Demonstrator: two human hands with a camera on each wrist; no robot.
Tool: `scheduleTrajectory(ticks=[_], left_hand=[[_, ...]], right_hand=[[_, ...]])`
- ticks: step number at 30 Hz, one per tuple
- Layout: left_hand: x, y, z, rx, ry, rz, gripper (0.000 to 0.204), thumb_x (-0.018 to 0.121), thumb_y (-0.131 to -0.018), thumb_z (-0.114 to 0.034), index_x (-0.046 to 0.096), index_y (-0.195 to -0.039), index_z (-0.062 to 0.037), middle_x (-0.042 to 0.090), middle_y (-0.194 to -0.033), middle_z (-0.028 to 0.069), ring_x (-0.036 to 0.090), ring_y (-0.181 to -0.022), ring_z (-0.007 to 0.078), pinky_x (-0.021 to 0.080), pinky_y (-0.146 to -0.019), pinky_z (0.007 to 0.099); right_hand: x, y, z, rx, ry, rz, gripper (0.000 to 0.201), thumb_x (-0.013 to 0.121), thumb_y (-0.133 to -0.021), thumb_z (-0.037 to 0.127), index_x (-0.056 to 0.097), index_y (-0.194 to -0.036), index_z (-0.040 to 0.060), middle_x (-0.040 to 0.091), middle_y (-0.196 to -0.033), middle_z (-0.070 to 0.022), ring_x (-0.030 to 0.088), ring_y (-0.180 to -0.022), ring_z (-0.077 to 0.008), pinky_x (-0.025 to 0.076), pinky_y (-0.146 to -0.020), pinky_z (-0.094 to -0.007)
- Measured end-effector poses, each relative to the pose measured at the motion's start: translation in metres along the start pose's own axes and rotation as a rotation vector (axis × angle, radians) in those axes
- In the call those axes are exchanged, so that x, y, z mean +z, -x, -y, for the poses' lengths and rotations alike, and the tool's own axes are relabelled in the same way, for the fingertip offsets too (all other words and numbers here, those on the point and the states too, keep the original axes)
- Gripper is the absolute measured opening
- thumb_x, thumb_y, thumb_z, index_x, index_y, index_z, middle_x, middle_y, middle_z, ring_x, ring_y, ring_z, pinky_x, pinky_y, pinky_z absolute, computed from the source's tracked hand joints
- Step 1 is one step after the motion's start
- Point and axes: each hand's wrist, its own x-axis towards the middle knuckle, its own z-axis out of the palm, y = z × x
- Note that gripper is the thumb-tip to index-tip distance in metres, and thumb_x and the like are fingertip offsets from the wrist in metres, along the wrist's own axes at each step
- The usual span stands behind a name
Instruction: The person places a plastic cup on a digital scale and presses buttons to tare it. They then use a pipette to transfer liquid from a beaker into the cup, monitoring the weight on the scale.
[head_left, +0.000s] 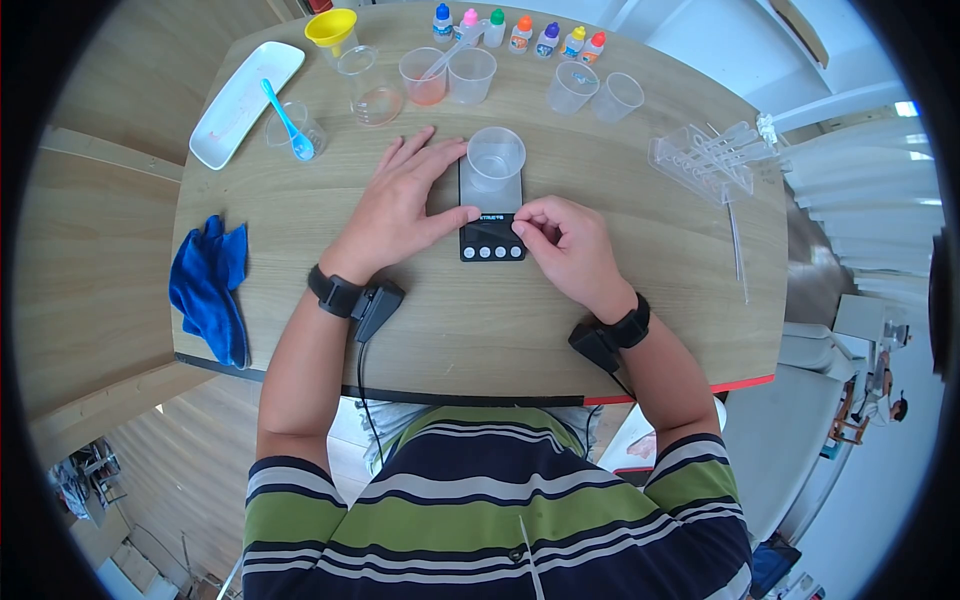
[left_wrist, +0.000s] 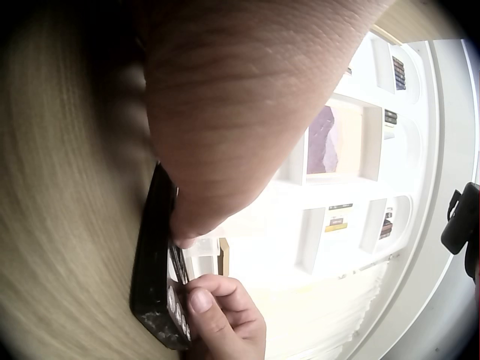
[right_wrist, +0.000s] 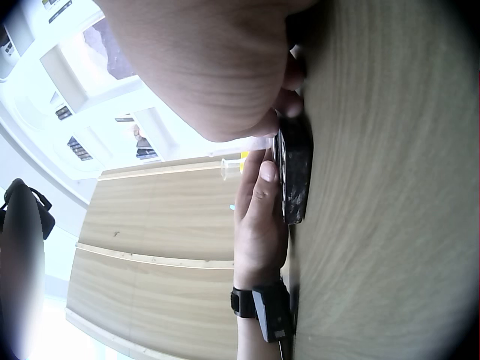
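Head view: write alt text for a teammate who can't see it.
A person's open left hand and curled right hand flank a black digital scale bearing a clear cup, the right fingertips at its edge. Beyond stand more clear cups and small colored-cap bottles; a blue cloth lies at left.

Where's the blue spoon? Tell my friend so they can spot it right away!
On the light wooden table, find the long white tray at the far left. Just right of it, a small light-blue spoon leans in a clear plastic cup. It's brighter than the pale, see-through stirrer over the other cups, and lighter than the dark-blue cloth.
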Motion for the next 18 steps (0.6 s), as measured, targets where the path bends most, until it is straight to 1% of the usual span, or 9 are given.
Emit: scheduleTrajectory(ticks=[18], left_hand=[[-0.0001, 0.0004, -0.0001, 0.002, 0.011, 0.0, 0.081, 0.088, -0.092, -0.041, 0.057, -0.16, -0.009, 0.062, -0.16, 0.0164, 0.04, -0.162, 0.0443, 0.024, -0.134, 0.0601]], right_hand=[[0.0009, 0.0003, -0.0003, -0.006, -0.001, -0.007, 0.006, 0.079, -0.097, 0.005, 0.075, -0.101, 0.0038, 0.073, -0.081, -0.006, 0.065, -0.064, -0.014, 0.052, -0.06, -0.031]])
